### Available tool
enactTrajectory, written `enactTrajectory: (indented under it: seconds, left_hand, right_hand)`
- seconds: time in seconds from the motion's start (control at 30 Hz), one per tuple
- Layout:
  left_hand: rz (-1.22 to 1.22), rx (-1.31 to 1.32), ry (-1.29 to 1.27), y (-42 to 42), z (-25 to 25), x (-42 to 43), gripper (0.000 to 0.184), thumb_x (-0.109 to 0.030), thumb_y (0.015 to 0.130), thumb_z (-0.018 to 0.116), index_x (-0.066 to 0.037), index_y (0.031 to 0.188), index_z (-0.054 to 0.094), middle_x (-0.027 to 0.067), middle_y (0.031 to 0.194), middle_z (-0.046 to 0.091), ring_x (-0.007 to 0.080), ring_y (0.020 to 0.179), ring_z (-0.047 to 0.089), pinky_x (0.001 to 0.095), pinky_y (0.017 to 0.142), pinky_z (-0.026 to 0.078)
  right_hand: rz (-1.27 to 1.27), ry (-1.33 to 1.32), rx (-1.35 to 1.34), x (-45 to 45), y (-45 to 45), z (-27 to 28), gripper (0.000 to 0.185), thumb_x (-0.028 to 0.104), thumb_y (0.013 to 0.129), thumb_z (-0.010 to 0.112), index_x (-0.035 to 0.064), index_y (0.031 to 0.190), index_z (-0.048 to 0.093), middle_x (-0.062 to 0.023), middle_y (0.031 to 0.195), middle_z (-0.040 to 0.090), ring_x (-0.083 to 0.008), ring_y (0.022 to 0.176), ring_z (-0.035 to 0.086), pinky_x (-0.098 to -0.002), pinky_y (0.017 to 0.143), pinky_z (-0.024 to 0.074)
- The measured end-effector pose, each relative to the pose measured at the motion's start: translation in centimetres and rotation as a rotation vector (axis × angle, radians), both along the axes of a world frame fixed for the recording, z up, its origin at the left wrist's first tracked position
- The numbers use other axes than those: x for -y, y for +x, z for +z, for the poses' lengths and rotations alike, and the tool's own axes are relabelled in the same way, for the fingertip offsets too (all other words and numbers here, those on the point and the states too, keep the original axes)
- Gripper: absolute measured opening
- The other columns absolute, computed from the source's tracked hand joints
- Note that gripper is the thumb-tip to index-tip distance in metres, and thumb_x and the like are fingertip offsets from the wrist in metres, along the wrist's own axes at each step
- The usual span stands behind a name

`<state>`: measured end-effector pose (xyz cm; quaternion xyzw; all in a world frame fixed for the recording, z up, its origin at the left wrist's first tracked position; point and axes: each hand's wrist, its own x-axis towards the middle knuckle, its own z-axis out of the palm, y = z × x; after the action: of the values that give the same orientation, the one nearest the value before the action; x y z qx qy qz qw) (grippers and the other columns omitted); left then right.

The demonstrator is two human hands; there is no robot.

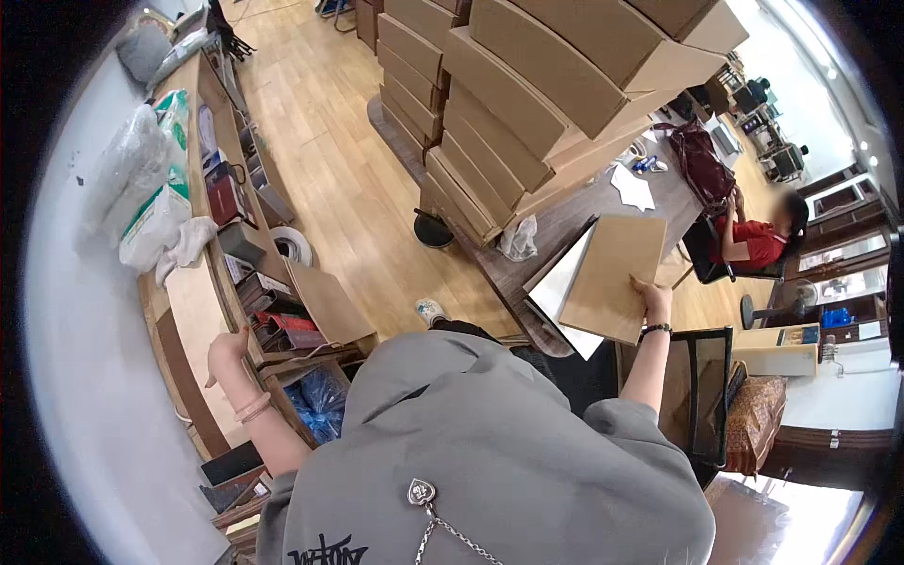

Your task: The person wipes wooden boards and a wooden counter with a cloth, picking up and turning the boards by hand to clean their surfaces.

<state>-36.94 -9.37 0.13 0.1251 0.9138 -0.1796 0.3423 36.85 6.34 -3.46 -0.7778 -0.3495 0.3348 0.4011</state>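
My left hand (pixel 226 360) is at the edge of the long wooden shelf unit (pixel 198 311) on the left, its thumb apart from its fingers and no object visible in it. A pale flat board (pixel 202 315) lies along the shelf top beside it. On the right, my right hand (pixel 652 299) grips the side edge of a flat brown cardboard sheet (pixel 614 273), some fingers showing on its upper face. Under that sheet lie a white sheet (pixel 565 292) and a dark-edged panel, at the near end of the grey table.
Tall stacks of brown cardboard boxes (pixel 508 122) stand on the table (pixel 673 188). A person in red (pixel 749 240) sits at the far side near a dark red bag (pixel 702 160). Plastic bags (pixel 151 179) lie on the shelf; a black bin (pixel 432 229) stands on the floor.
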Motion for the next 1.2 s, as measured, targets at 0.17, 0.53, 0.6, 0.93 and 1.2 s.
enactTrajectory:
  seconds: [0.17, 0.53, 0.6, 0.93, 1.2]
  left_hand:
    - [0.031, -0.020, 0.078, 0.6, 0.6, 0.6, 0.075, -0.068, 0.090, 0.033, -0.009, 0.135, 0.050, 0.0159, 0.139, 0.046, 0.0458, 0.128, 0.040, 0.0788, 0.097, 0.018]
    - [-0.104, 0.056, 0.777, 3.5, -0.5, 2.4, 0.067, -0.049, 0.086, 0.058, 0.002, 0.130, 0.050, 0.0231, 0.116, 0.061, 0.0316, 0.109, 0.058, 0.0428, 0.093, 0.043]
    - [-0.127, 0.415, 0.980, 9.9, 6.9, 1.2, 0.061, -0.029, 0.087, 0.066, 0.004, 0.133, 0.044, 0.0164, 0.110, 0.065, 0.0203, 0.099, 0.063, 0.0312, 0.083, 0.050]
    - [-0.215, 0.889, 1.739, 19.2, 9.0, 5.2, 0.079, -0.035, 0.077, 0.076, 0.003, 0.136, 0.041, 0.0175, 0.137, 0.048, 0.0224, 0.126, 0.046, 0.0340, 0.106, 0.036]
    - [0.724, 0.839, 2.132, 19.8, 8.5, 11.0, 0.064, -0.015, 0.081, 0.070, 0.004, 0.134, 0.040, 0.0149, 0.127, 0.054, 0.0223, 0.115, 0.056, 0.0340, 0.097, 0.045]
  right_hand:
    - [-0.038, 0.167, 0.524, 1.6, -2.7, 4.3, 0.032, 0.013, 0.069, 0.075, -0.0062, 0.091, 0.062, -0.0109, 0.071, 0.065, -0.0135, 0.062, 0.060, -0.0281, 0.055, 0.0466]
    - [0.537, 0.318, 0.356, 13.2, -10.9, 26.2, 0.035, 0.007, 0.071, 0.078, 0.0021, 0.096, 0.054, -0.0085, 0.081, 0.065, -0.0073, 0.071, 0.056, -0.0221, 0.058, 0.0404]
    - [0.755, 0.424, 0.382, 12.6, -11.8, 25.2, 0.037, 0.009, 0.072, 0.079, 0.0007, 0.096, 0.052, -0.0057, 0.085, 0.063, -0.0092, 0.075, 0.056, -0.0218, 0.064, 0.0431]
    - [1.321, 0.724, -0.531, 3.0, -35.8, 20.6, 0.044, 0.006, 0.076, 0.073, -0.0030, 0.114, 0.054, -0.0084, 0.103, 0.064, -0.0153, 0.090, 0.060, -0.0270, 0.078, 0.0483]
    - [1.341, 0.004, -0.979, 4.4, -48.6, 15.0, 0.027, 0.007, 0.091, 0.056, -0.0021, 0.116, 0.058, -0.0065, 0.102, 0.066, -0.0120, 0.092, 0.063, -0.0253, 0.084, 0.0487]
